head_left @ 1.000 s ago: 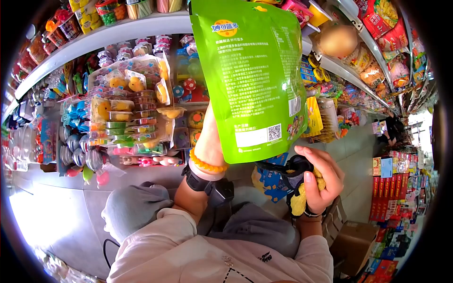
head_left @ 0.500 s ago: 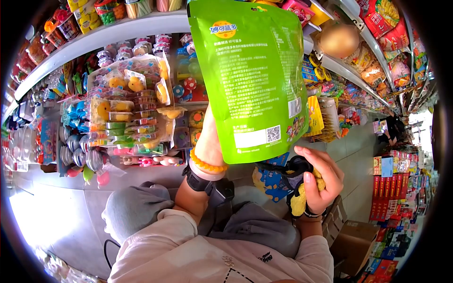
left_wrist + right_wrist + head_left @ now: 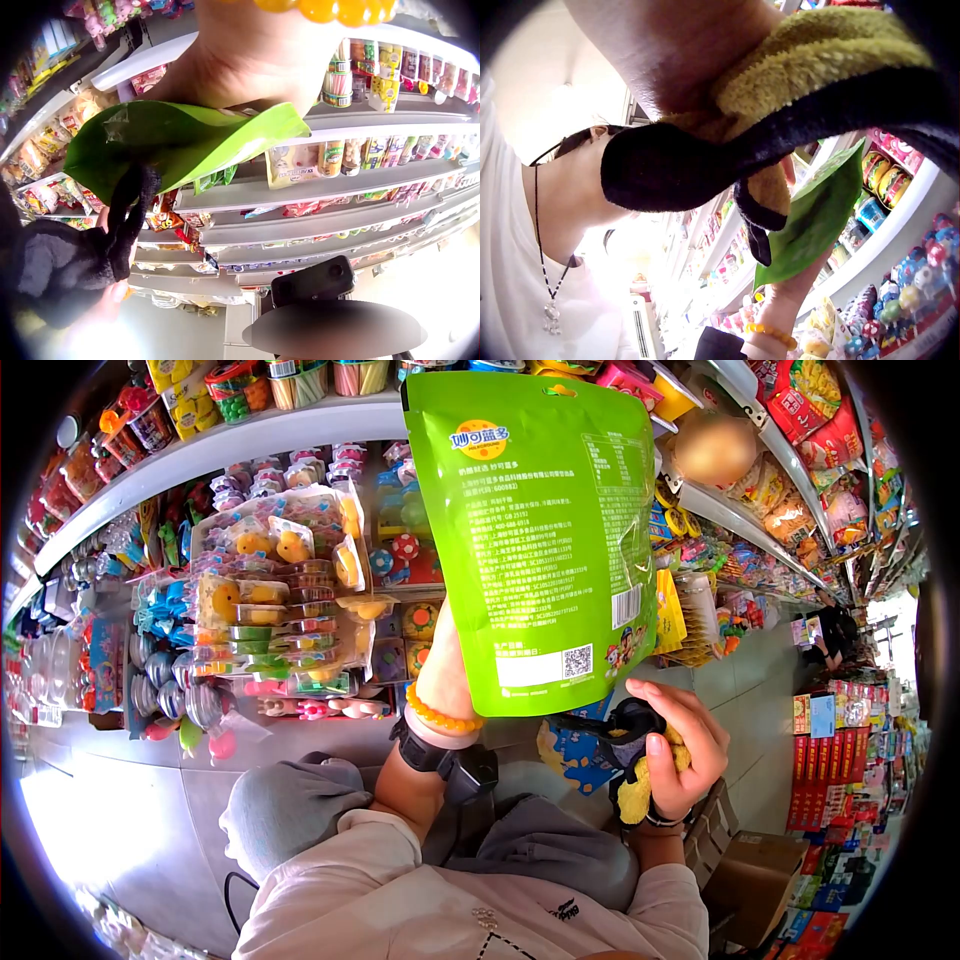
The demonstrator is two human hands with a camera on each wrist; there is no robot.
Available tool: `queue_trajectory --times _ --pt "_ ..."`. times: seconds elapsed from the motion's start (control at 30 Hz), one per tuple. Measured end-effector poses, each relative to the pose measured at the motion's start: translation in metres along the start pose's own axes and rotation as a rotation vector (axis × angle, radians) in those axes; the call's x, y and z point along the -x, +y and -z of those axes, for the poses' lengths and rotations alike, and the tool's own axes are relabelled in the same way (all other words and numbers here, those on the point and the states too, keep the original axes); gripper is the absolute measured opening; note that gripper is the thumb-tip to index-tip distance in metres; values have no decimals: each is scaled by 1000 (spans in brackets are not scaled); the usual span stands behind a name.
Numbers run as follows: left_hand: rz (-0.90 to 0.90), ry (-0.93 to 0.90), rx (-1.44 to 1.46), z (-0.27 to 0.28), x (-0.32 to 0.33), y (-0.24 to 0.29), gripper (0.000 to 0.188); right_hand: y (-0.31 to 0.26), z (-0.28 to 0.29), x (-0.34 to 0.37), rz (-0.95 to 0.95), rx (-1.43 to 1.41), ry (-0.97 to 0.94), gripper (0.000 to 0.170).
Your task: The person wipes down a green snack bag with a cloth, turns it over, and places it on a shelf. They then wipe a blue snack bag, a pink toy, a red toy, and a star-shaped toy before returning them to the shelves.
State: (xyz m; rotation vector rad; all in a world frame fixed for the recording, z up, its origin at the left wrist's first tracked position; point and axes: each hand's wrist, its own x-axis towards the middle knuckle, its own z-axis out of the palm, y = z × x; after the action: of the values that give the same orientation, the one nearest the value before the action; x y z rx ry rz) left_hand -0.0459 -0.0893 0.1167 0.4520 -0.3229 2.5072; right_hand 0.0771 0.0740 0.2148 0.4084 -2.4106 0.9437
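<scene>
A green printed bag [image 3: 540, 560] is held up in the head view, its text side toward me, with a white label and square code near the bottom. My left hand is behind it, its fingers hidden; the wrist wears orange beads. In the left wrist view, the left hand [image 3: 240, 71] lies against the bag [image 3: 187, 142], which bends in a curve. Just below the bag's lower right corner, my right hand [image 3: 685, 750] holds a yellow and black fuzzy cloth item [image 3: 634, 795] with curled fingers. That item [image 3: 817, 64] fills much of the right wrist view.
Packaged toys [image 3: 260, 590] hang at the left, below a curved white shelf [image 3: 300, 422] of tubs. Snack shelves are at the upper right. Stacked red boxes [image 3: 830, 775] and a cardboard box [image 3: 755, 875] stand at the lower right; a person [image 3: 828, 635] is farther off.
In the head view the surroundings sit slightly lower. The green bag has shifted a little down and to the right. Both hands keep their holds.
</scene>
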Motion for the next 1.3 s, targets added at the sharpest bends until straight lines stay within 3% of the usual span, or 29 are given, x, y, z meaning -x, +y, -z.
queue_trajectory --times 0.33,0.47,0.53,0.6,0.7,0.8,1.13,1.3 --pt "-19 -36 -28 10 7 0 51 -4 0 0 -2 -3 -3 31" --pt "0 49 -60 9 10 2 52 -4 0 1 -2 -12 -5 32" --pt "-87 255 -458 -2 13 0 53 -3 0 2 -3 -11 -6 32" --pt "-101 233 -461 -2 13 -1 54 -1 1 4 -9 -17 -4 33" --pt "-22 -18 -14 15 13 4 54 -3 1 3 -6 -14 -6 32" --pt "10 -23 99 21 15 3 52 -3 3 3 -1 -1 -13 32" --pt "-72 -18 -108 35 23 5 55 -1 6 4 17 -3 -38 32" --pt "-16 -91 18 33 19 3 57 1 6 5 22 -3 -38 31"
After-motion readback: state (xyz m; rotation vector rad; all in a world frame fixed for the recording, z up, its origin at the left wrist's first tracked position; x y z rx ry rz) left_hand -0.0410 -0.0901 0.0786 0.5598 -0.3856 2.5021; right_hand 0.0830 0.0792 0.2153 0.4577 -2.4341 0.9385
